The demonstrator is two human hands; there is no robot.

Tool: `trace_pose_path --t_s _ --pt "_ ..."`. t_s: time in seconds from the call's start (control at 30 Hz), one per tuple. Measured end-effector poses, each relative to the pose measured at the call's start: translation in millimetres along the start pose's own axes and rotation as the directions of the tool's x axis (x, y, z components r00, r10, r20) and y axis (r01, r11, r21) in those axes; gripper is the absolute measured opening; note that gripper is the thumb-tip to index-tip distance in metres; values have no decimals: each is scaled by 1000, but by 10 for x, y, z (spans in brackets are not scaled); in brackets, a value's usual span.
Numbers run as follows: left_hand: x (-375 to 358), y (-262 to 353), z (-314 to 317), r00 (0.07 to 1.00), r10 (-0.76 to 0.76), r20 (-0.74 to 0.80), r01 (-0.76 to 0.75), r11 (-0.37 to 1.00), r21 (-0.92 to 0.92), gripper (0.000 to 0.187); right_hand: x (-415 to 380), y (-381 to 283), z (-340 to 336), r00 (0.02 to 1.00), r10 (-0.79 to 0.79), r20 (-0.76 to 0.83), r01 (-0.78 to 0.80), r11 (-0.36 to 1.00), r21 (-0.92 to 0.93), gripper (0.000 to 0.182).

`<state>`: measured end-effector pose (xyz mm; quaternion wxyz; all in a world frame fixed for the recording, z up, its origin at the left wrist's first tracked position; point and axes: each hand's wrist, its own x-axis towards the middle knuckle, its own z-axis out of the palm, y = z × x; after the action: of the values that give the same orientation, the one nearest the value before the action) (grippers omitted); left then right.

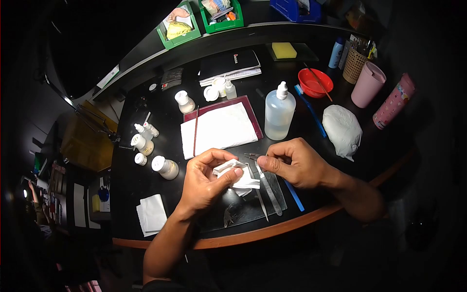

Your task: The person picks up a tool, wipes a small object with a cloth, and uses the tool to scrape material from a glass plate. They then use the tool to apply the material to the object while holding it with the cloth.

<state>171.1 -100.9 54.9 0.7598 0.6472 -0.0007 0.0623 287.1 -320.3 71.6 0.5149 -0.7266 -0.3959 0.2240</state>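
Note:
My left hand (206, 177) is closed around a folded white tissue (238, 177), with the thumb pressed on it. Just to its right, my right hand (296, 163) pinches a thin metal tool (251, 156), its tip pointing left toward the tissue. Under my hands lies a glass plate (233, 211). On the plate rest a metal knife-like tool (270, 192) and a slimmer pointed tool (262, 203). A blue stick (294, 196) lies right of them. Behind my hands, a folded white cloth (221, 127) carries a thin brown brush (196, 131).
A clear bottle (279, 114) stands behind my right hand. Jars (165, 167) stand at the left, near a folded tissue (152, 214). Further right are a red bowl (311, 82), a blue toothbrush (311, 111), a white wrapped lump (342, 130) and a pink cup (368, 85).

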Motion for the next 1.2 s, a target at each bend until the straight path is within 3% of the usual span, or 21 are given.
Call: trace_pose_path --t_s 0.07,0.17,0.3,0.4,0.57,0.6,0.7,0.73,0.8,0.83,0.9,1.03,1.1,1.2 --pt "-1 -50 -25 998 51 31 -52 999 1 20 7 32 21 1000 -24 8 24 998 52 42" --pt "24 -80 -40 938 326 122 -345 913 215 21 2 73 17 997 -8 80 -1 994 111 28" --pt "-9 -24 41 893 423 152 -449 823 348 22 -28 -4 65 994 -38 99 17 979 205 18" --pt "-17 -38 108 887 438 145 -461 821 337 22 -32 -25 101 995 -78 60 62 970 234 21" --pt "-22 -5 98 895 392 212 -443 833 331 25 -47 8 67 990 -133 40 126 983 132 15" --pt "-15 -43 82 909 360 211 -400 894 201 36 -50 10 61 989 -141 35 136 983 120 14" --pt "-50 69 166 961 212 176 -252 936 247 42 -47 3 73 992 -126 1 125 987 101 17" --pt "-48 41 223 962 249 117 -273 914 301 32 -41 3 77 990 -143 1 143 986 84 17" --pt "-79 65 211 988 139 68 -155 911 383 25 -49 -5 57 985 -171 -3 171 984 40 16" --pt "-80 74 214 995 88 48 -100 903 418 21 -69 -45 18 988 -150 -26 151 987 55 16" --pt "-68 73 221 989 147 -18 -125 895 429 12 -109 -159 -121 991 -108 -77 114 991 71 15" --pt "-36 34 135 969 241 -53 -194 879 436 12 -171 -183 -728 894 -186 -407 255 959 122 23" --pt "-27 8 110 968 237 -80 -180 883 434 12 -102 -13 -1054 778 -156 -609 156 986 -54 29" --pt "-35 32 142 971 229 -73 -178 891 419 13 -22 259 -1402 591 -203 -780 9 969 -245 30"
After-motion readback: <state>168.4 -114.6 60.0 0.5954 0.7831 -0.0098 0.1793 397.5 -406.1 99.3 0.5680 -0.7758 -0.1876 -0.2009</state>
